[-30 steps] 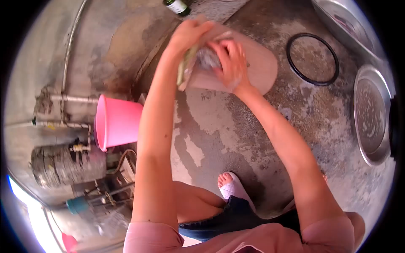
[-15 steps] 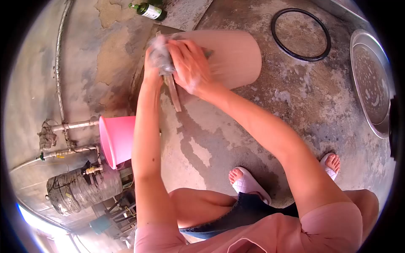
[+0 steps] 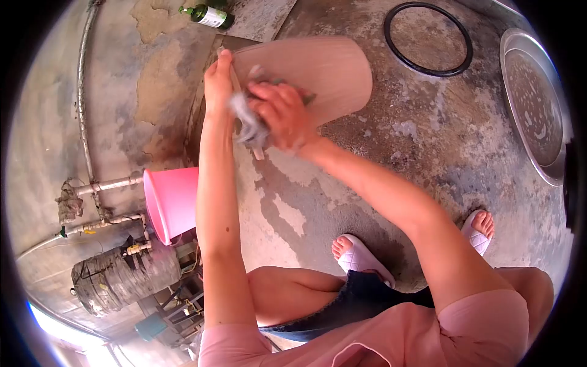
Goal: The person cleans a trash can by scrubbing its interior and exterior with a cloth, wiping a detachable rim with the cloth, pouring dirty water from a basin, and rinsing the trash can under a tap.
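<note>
A smooth beige-pink piece (image 3: 335,73) with a rounded far end and a narrow rim along its left side is tilted above the floor; its exact kind I cannot make out. My left hand (image 3: 218,79) is closed around the upper end of that rim, thumb on top. A wet grey cloth (image 3: 249,125) is bunched under my right hand (image 3: 282,113), which is blurred by motion and lies over the lower part of the rim and the piece's face. Part of the cloth hangs out past the fingers on the left.
A pink bucket (image 3: 177,199) stands by the wall pipes (image 3: 110,185) on the left. At the top is a green pump bottle (image 3: 211,16). On the wet concrete floor (image 3: 391,153) lie a black ring (image 3: 468,61) and, far right, a metal basin (image 3: 510,92).
My right hand and the cloth have moved down the rim, away from my left hand. My left hand stays at the upper end, now uncovered. The view has shifted slightly.
</note>
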Available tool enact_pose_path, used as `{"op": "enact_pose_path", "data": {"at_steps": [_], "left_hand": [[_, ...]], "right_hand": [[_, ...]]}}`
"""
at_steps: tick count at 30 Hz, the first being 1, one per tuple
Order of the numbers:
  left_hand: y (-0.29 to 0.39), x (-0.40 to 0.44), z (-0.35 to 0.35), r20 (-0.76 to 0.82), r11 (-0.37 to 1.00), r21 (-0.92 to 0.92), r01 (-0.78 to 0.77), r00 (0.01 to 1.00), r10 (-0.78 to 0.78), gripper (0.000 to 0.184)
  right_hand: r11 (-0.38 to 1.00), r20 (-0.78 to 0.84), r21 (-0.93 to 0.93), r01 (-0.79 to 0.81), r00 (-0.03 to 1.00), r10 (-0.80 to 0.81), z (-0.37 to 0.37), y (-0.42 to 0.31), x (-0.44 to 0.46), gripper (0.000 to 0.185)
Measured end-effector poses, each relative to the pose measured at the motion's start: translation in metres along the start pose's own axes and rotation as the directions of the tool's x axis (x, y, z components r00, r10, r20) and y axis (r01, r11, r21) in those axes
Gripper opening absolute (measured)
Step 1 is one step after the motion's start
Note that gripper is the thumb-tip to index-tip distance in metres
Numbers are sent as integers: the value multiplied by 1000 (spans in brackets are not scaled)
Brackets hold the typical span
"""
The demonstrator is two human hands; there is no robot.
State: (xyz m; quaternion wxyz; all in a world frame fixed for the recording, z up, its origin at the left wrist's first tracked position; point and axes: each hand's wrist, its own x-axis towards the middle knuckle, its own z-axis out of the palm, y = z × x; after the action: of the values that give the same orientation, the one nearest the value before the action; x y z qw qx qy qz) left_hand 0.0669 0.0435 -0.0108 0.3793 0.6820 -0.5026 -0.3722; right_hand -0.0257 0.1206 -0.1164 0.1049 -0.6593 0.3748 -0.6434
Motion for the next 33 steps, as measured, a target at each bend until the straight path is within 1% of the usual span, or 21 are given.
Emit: {"op": "enact_pose_path", "data": {"at_steps": [1, 3, 5, 7, 9, 10, 12, 14, 15, 16, 18, 19, 20, 22, 23, 25, 26, 27, 29, 31, 33], "left_hand": [[-1, 1, -5, 24, 999, -31, 18, 1000, -17, 46], [-5, -3, -10, -9, 1000, 10, -3, 1000, 3, 46], [-11, -8, -17, -40, 998, 64, 4, 999, -2, 47], [-12, -6, -20, -56, 993, 121, 7, 998, 0, 48], [-1, -18, -8, -25, 993, 107, -50, 998, 53, 47], [3, -24, -3, -10, 992, 98, -78, 997, 79, 46], [6, -22, 1, -9, 989, 129, -75, 997, 77, 47], [9, -22, 10, -22, 987, 141, -82, 996, 86, 47], [9, -22, 10, 0, 988, 127, -91, 996, 91, 47], [7, -20, 9, 21, 989, 114, -92, 996, 91, 47], [4, -19, 7, 32, 986, 125, -108, 994, 104, 47], [2, -20, 5, 19, 982, 151, -115, 993, 113, 47], [1, -19, 2, 6, 977, 176, -122, 992, 123, 47], [-2, -18, 2, 37, 976, 155, -154, 988, 150, 46], [-3, -17, 3, 57, 975, 143, -171, 985, 164, 46], [7, -21, 11, 35, 968, 204, -147, 989, 143, 45], [13, -22, 17, 30, 962, 234, -138, 990, 135, 45], [18, -26, 25, 41, 973, 163, -166, 986, 162, 44], [18, -25, 24, 66, 972, 175, -157, 987, 148, 44], [14, -24, 20, 79, 964, 198, -179, 983, 167, 45], [6, -30, 13, 76, 946, 234, -226, 974, 214, 45]], "right_hand": [[996, 13, -19, 82, 997, -81, 5, 7, -9, 28], [968, 44, -52, 246, 969, -244, 7, 35, -24, 30], [995, 235, -97, 19, 972, 4, -13, 70, -48, 35], [972, -2, -209, -109, 994, 111, -53, 94, -56, 30], [958, -85, -110, -264, 963, 256, -67, 120, -65, 33], [944, -114, 99, -314, 939, 324, -61, 117, -71, 36], [797, -131, 495, -347, 876, 463, -41, 99, -76, 42], [903, -58, 348, -253, 955, 290, -41, 72, -66, 37], [970, 37, 159, -182, 983, 179, -44, 57, -60, 35], [998, 132, -15, -62, 989, 64, -48, 43, -53, 34], [998, 188, -51, -38, 981, 47, -41, 30, -44, 45], [993, 156, -95, -69, 984, 83, -40, 38, -52, 53], [968, 80, -145, -206, 972, 219, -49, 51, -58, 53], [854, -81, -212, -475, 880, 469, -66, 71, -70, 55], [830, -125, -152, -537, 843, 523, -63, 71, -73, 55], [766, -201, -28, -643, 754, 625, -58, 64, -72, 55], [852, -121, -104, -513, 857, 501, -57, 59, -72, 55], [917, -32, -163, -365, 931, 365, -56, 50, -69, 55], [959, 75, -208, -191, 975, 210, -63, 34, -56, 56], [915, -57, -254, -313, 949, 309, -65, 58, -69, 56], [839, -175, -304, -451, 892, 416, -72, 77, -69, 54]]}}
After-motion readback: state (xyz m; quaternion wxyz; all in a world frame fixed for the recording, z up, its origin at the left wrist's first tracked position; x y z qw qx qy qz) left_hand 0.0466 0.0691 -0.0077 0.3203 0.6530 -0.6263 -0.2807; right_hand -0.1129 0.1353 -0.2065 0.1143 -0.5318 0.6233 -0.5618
